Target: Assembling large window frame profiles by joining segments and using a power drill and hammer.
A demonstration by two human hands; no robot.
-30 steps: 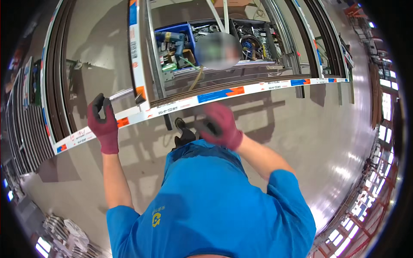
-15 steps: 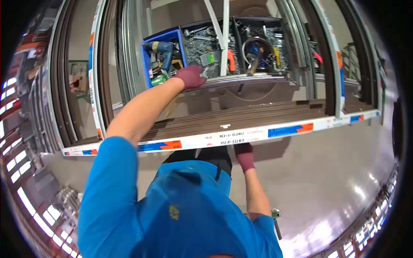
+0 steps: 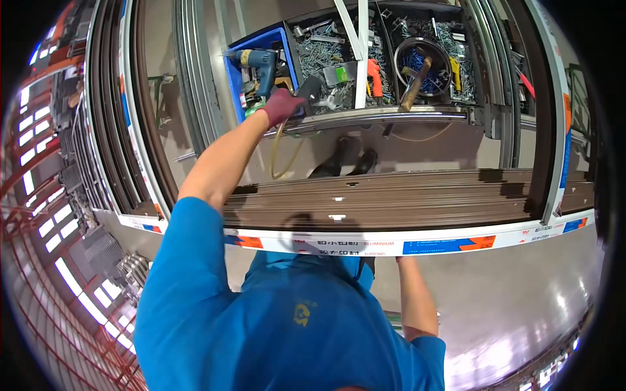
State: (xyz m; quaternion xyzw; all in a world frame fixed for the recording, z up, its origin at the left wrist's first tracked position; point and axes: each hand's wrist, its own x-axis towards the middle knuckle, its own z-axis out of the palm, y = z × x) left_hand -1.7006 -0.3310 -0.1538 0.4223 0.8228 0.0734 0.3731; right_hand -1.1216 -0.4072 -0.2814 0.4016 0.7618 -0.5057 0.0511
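Note:
My left hand [image 3: 282, 106], in a maroon glove, reaches over the frame to the tool bins. Its fingers curl at the near end of a dark grey block-like tool [image 3: 309, 88], whose exact kind I cannot make out. A yellowish hose [image 3: 280, 153] hangs down just below this hand. Left of the tool, a blue bin [image 3: 229, 78] holds a teal power drill [image 3: 264, 68]. My right forearm [image 3: 418, 300] runs under the white-wrapped front profile [image 3: 372, 247], which hides nearly all of the right hand and whatever it may touch.
Brown aluminium profiles [image 3: 391, 195] lie across in front of me. Upright profiles flank both sides. Black bins hold loose screws [image 3: 319, 55], an orange-handled tool [image 3: 373, 77], a round tub [image 3: 400, 55] and a hammer [image 3: 415, 85]. A pale bar [image 3: 362, 72] crosses them.
The view has shifted, bringing the bins and frame lower right parts into different places. My left hand has moved left relative to the bins. My right glove has slipped out of sight under the profile.

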